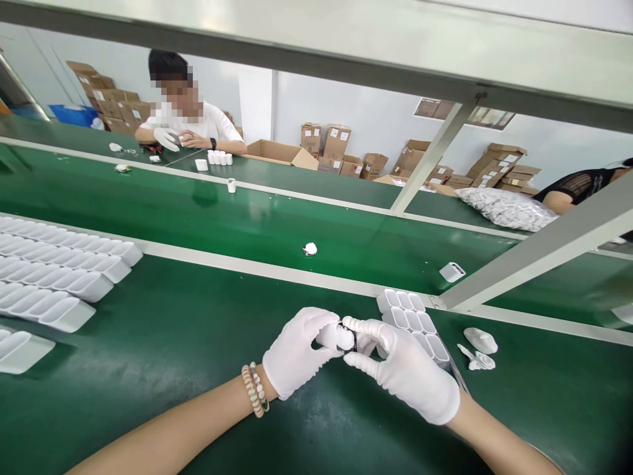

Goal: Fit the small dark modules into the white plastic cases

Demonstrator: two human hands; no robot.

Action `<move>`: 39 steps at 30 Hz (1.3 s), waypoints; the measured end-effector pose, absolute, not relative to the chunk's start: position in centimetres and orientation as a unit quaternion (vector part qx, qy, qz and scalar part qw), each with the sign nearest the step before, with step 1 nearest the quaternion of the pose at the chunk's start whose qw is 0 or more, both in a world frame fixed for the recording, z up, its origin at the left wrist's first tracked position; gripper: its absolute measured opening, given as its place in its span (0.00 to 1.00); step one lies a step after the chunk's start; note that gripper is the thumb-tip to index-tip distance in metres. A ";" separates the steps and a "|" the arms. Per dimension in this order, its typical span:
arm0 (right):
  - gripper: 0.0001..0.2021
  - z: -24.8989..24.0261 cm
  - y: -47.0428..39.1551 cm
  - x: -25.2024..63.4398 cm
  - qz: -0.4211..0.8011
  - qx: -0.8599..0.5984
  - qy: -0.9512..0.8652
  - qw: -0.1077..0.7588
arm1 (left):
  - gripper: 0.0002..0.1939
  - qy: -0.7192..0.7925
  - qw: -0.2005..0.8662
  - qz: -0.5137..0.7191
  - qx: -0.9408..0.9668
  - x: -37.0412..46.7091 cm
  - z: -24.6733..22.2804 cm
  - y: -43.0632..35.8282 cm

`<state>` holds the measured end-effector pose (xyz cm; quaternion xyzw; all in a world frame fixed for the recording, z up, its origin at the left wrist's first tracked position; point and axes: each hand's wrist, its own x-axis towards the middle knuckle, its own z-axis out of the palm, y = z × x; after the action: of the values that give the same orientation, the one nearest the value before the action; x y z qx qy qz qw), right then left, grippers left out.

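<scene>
Your left hand (297,353) and right hand (405,369), both in white gloves, meet above the green table (163,356). Between them you hold a small white plastic part (341,336): the fingers of each hand are pinched on it from either side. Just behind your right hand lies a short row of white cases (408,313). Longer rows of cases (59,270) lie well apart at the left.
</scene>
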<state>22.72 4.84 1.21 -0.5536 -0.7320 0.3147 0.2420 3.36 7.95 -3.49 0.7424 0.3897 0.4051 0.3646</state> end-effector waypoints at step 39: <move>0.49 0.0 6.7 23.2 0.662 -0.325 -0.646 0.197 | 0.21 0.309 0.517 0.256 0.756 2.8 -1.6 8.0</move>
<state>23.20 6.73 -0.02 -0.3248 -0.6457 0.6624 0.1970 2.80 7.97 -1.57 0.7564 0.3087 0.2557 0.5169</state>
